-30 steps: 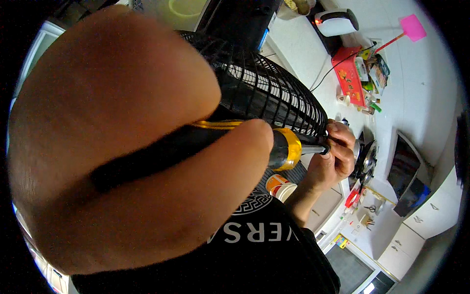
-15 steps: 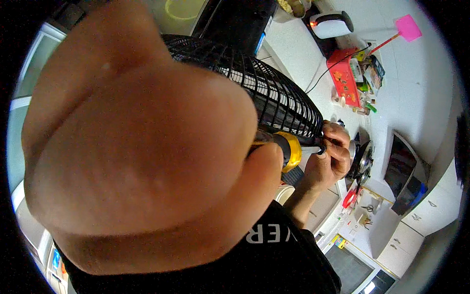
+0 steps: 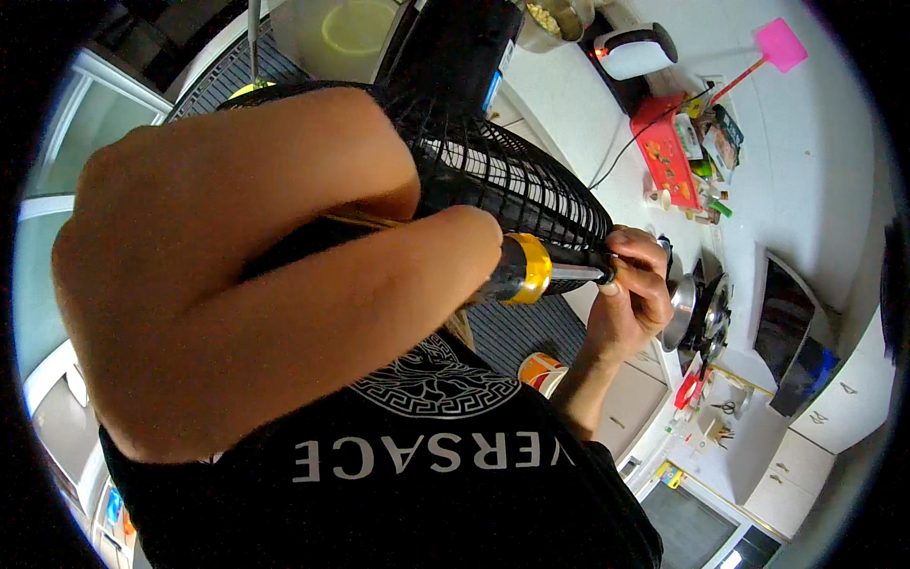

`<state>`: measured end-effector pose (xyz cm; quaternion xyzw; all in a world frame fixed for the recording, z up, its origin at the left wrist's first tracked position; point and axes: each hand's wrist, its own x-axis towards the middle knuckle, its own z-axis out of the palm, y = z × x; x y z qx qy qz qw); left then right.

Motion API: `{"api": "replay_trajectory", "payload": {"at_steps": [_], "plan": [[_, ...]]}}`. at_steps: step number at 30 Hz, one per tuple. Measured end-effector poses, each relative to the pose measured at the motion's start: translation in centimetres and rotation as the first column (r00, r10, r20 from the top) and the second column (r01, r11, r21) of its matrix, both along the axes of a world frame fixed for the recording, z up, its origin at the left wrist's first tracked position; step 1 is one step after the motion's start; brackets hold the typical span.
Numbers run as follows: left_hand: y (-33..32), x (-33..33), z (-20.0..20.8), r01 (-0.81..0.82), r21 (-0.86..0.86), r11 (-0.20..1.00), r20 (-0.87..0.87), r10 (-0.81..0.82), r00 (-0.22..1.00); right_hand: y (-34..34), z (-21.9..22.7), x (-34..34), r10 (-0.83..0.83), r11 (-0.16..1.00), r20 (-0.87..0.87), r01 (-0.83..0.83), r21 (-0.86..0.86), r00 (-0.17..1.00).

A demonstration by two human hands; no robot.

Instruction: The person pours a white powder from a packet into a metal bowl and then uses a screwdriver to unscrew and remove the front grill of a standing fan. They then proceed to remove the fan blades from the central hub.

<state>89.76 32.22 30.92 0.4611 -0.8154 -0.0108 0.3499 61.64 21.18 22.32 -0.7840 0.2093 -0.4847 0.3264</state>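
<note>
Left hand (image 3: 171, 256): closed snugly around the dark handle of a screwdriver (image 3: 529, 268), forefinger and thumb laid along it, part of the handle hidden by the hand. Yellow collar at the front of the handle; bright shaft pointing to the person's right, its far end at a small black fitting (image 3: 607, 273) on the rim of a fan guard (image 3: 531, 175). Whether the tip is seated in a screw, I cannot tell.

Right hand (image 3: 637, 294): fingers curled in, narrow grip on that same rim, thumb just beside the shaft's end. The forearm rises from a dark sleeve.

The guard is a black wire cage, tilted in front of the person's chest; pale strips show behind its wires. A black housing (image 3: 445, 57) with a blue label stands at its far side. Black shirt (image 3: 427, 512) below, pale print on it.

Farther out: grey ridged mat (image 3: 521, 327) underneath, an orange and white tub (image 3: 542, 368) near the right forearm. Along the white counter (image 3: 564, 95): a metal pot (image 3: 566, 28) of pale food, a white appliance (image 3: 637, 52) with a red light, a red box (image 3: 668, 152) of packets, a pink swatter (image 3: 780, 45) by the wall.
</note>
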Motion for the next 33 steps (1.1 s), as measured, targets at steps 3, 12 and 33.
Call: {"api": "replay_trajectory", "payload": {"at_steps": [3,12,33], "plan": [[0.3,-0.1,0.1,-0.053,0.086,0.995,0.021,0.052,0.998,0.2,0.2,0.3,-0.008,1.000,-0.007,0.008,0.005,1.000],[1.2,0.3,1.5,-0.144,0.406,0.902,-0.023,0.167,0.986,0.1,0.0,0.4,0.009,1.000,0.028,-0.009,0.020,1.000],[-0.4,1.1,-0.7,0.037,-0.294,0.955,0.258,0.042,0.965,0.3,-0.2,0.6,-0.036,0.997,0.029,0.038,-0.069,0.999]]}}
